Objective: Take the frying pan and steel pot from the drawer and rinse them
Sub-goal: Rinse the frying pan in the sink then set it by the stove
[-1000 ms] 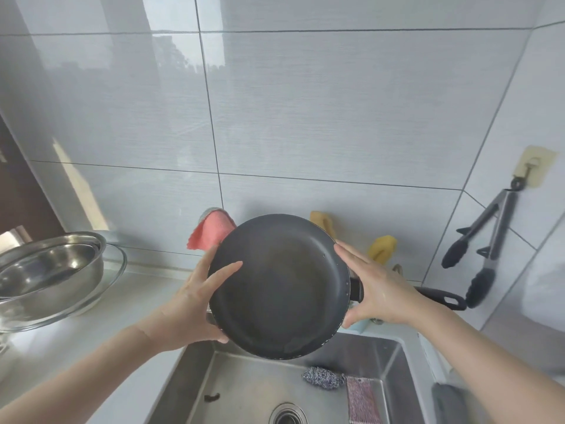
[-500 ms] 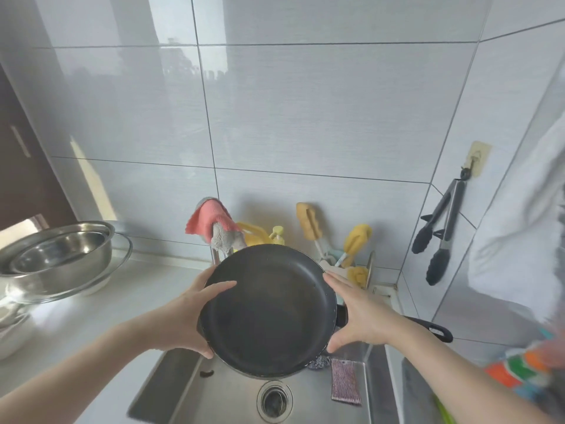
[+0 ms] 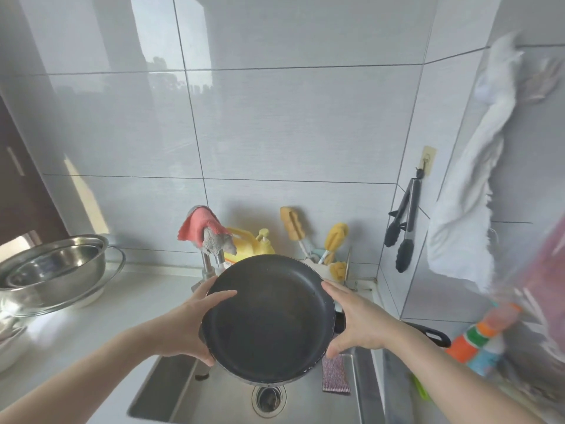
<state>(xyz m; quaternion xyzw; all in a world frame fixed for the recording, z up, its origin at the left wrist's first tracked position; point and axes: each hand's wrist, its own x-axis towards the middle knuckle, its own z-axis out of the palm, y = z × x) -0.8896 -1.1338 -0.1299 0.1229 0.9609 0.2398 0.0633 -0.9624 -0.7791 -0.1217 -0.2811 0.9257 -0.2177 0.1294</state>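
Stacked stainless steel mixing bowls (image 3: 52, 270) on the white counter at left, black-tipped kitchen tongs (image 3: 403, 228) hanging from a wall hook, yellow dish-soap pump bottle (image 3: 249, 244), white hanging towel (image 3: 477, 179), steel sink (image 3: 183, 396)

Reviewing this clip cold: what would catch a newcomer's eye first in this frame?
The dark frying pan dominates the centre, tilted toward the camera over the steel sink, with the left hand and right hand holding its rim on either side. Next, the stacked steel bowls gleam on the counter at left. Black tongs hang from a wall hook at right.
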